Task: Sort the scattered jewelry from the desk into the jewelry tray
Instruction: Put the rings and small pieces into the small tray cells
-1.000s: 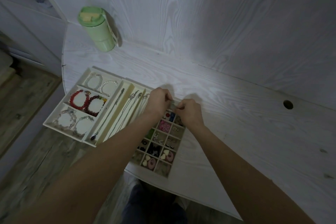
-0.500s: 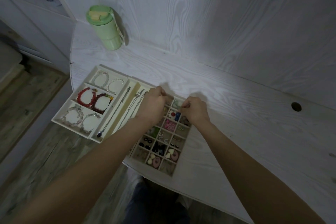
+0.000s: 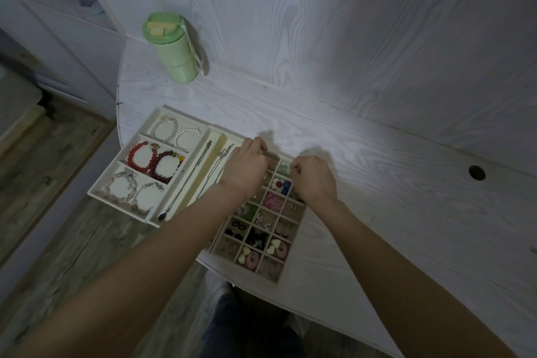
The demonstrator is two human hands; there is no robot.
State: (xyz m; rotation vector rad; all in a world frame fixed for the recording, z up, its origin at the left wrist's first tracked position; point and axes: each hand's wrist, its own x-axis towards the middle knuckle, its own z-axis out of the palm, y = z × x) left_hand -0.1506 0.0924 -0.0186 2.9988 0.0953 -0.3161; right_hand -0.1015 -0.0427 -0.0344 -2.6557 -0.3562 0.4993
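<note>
The cream jewelry tray (image 3: 96, 192) lies at the desk's left front edge. Its left part holds bead bracelets, among them a red bracelet (image 3: 141, 155), and the middle slots hold thin necklaces (image 3: 186, 192). The right part is a grid of small cells (image 3: 294, 244) with earrings and charms. My left hand (image 3: 247, 168) and my right hand (image 3: 315, 179) hover over the grid's far row with curled fingers. A pale green piece (image 3: 283, 168) shows in the cell between them. Anything inside either hand is hidden.
A green lidded bottle (image 3: 171, 49) stands at the back left against the wall. The white wood-grain desk (image 3: 392, 212) stretches right, with a round cable hole (image 3: 476, 173). The desk's curved edge and the floor are left of and below the tray.
My hands have drawn slightly apart over the far row, uncovering the green piece between them. The view has shifted a little; the tray has not moved.
</note>
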